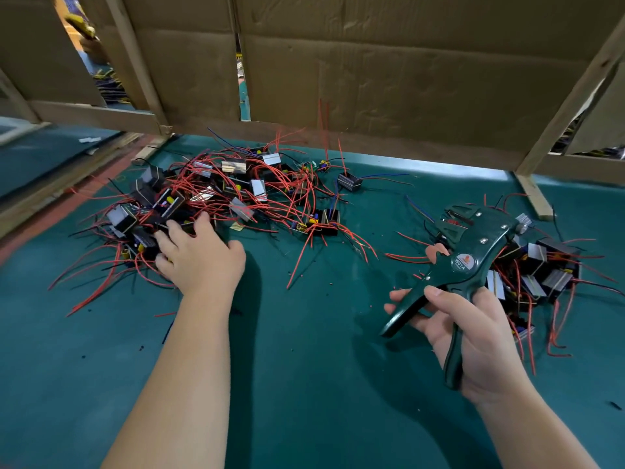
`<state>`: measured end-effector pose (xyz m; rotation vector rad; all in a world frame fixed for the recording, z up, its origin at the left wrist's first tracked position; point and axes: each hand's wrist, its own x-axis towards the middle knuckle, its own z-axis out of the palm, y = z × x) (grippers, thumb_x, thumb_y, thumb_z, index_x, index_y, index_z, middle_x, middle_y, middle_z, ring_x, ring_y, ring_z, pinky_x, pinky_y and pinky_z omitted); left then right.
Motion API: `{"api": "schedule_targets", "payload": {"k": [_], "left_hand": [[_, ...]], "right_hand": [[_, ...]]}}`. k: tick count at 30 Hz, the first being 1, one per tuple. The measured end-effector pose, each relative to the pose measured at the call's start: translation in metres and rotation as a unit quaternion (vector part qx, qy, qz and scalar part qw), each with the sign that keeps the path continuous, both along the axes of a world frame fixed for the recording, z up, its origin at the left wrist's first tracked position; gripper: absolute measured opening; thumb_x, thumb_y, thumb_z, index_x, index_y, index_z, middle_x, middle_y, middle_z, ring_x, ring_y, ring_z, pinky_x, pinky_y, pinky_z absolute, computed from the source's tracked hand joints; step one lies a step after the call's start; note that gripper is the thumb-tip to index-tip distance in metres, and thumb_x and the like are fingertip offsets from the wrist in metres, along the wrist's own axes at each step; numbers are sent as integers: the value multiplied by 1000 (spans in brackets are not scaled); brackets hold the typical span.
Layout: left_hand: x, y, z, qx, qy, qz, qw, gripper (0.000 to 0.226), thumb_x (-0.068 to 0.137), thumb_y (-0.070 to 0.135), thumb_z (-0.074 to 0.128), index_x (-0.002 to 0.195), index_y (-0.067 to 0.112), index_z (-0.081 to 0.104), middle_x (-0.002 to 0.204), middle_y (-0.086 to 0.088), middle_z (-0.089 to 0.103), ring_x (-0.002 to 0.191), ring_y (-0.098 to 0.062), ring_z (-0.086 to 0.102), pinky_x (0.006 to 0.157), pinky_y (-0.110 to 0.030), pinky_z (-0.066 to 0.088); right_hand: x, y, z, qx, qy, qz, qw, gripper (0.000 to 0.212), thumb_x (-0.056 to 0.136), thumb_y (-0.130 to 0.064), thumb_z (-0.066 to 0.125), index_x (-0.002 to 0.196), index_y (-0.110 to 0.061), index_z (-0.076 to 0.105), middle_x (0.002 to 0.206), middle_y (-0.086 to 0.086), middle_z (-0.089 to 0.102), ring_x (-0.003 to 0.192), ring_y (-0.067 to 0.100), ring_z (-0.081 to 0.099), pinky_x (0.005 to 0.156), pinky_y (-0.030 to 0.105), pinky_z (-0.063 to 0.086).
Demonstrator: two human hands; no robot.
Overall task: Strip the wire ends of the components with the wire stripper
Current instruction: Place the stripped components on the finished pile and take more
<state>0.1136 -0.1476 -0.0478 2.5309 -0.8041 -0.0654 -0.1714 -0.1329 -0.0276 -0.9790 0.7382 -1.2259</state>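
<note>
Step in hand: picking the next component, no stripping going on right now.

Left hand (pixel 199 255) is reaching into the left pile (pixel 216 194) on the far left of the worktop (pixel 304 367). Palm is facing down and the thumb is splaying out to the right. Its grip: fingers are bending down among black blocks and red wires, but I cannot tell whether they are closing on a unit or just raking.

Right hand (pixel 473 336) is holding the stripper (pixel 463 262) off the worktop on the right, over the near-left edge of the right pile (pixel 541 265). Its grip is wrapping the handles: one is sitting in the palm, the fingers are hooking round the other, and the thumb is lying across the top. Handles are standing spread, so the tool is not being squeezed and reads as ready.

Stripper axis is running near to far. Handles are pointing at the person and the head is pointing far, toward the cardboard wall (pixel 372 79). I am not seeing any wire in the head.

Next move, my read:
- The left hand is needing to pull one unit clear. Wires are crossing heavily, so neighbours are likely coming along.
- It is then needing to carry a loose wire end across to the head, roughly square to the tool axis, before the right hand squeezes.

Right pile is probably the done lot, but I am guessing from position only.
</note>
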Motion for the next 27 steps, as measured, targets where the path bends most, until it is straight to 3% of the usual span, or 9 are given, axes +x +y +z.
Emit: {"api": "schedule_targets", "payload": {"k": [3, 7, 11, 14, 16, 18, 21, 23, 27], "left_hand": [[5, 0, -2, -32, -35, -17, 999, 47, 90, 34, 60, 135, 24, 49, 137, -15, 47, 129, -40, 28, 97, -46, 32], [0, -1, 0, -96, -45, -95, 990, 32, 91, 34, 59, 117, 16, 65, 107, -13, 65, 111, -36, 46, 84, -30, 23], [-13, 6, 16, -241, 8, -119, 963, 43, 90, 35, 58, 129, 17, 56, 114, -11, 60, 106, -28, 53, 92, -28, 36], [-7, 17, 28, -361, -64, -77, 927, 39, 87, 21, 55, 125, 14, 56, 127, -17, 46, 114, -33, 49, 100, -33, 37], [4, 20, 30, -300, -103, 15, 948, 48, 83, 24, 55, 130, 21, 50, 141, -20, 37, 132, -42, 32, 108, -43, 27], [14, 20, 24, -146, -28, 81, 986, 58, 83, 33, 58, 139, 30, 40, 154, -21, 18, 142, -48, 10, 113, -56, 11], [18, 17, 14, 13, 57, 79, 995, 59, 87, 48, 54, 141, 34, 38, 154, -18, 21, 141, -43, 13, 110, -60, 14], [16, 13, 10, 9, 37, 46, 998, 49, 87, 48, 53, 133, 29, 50, 144, -16, 35, 132, -39, 30, 105, -52, 26], [2, 11, 11, -117, 65, -45, 990, 42, 86, 49, 56, 120, 25, 62, 119, -9, 53, 107, -28, 51, 91, -36, 41]], "right_hand": [[-1, 0, 0, 0, 3, 0, 1000, 30, 72, -9, 57, 101, -8, 57, 78, 4, 70, 77, 35, 69, 66, 49, 58], [1, -1, -1, -4, 0, 4, 1000, 35, 73, -9, 55, 108, -8, 54, 81, -2, 72, 76, 33, 69, 64, 48, 58], [1, -3, -2, 4, -12, 6, 1000, 40, 73, -8, 55, 113, -7, 54, 84, 0, 70, 78, 35, 68, 65, 48, 58], [-1, -3, -3, 8, -11, 7, 1000, 32, 73, -9, 56, 105, -8, 56, 81, 4, 68, 79, 36, 68, 65, 48, 57], [-2, -3, -3, 7, -13, 9, 1000, 34, 74, -8, 55, 108, -8, 57, 80, 7, 66, 79, 36, 68, 66, 49, 58], [-2, -3, -4, 5, -18, 13, 1000, 37, 75, -7, 54, 112, -9, 57, 81, 7, 66, 78, 35, 68, 67, 49, 58], [-2, -4, -4, 4, -22, 15, 1000, 36, 75, -8, 54, 110, -10, 58, 82, 5, 67, 78, 35, 67, 66, 49, 58], [-1, -4, -5, 7, -23, 18, 1000, 35, 75, -7, 55, 110, -9, 59, 81, 8, 66, 78, 36, 67, 66, 49, 58], [0, -3, -7, 9, -17, 24, 1000, 37, 75, -8, 55, 111, -8, 58, 86, 7, 69, 80, 38, 68, 67, 49, 57]]}}
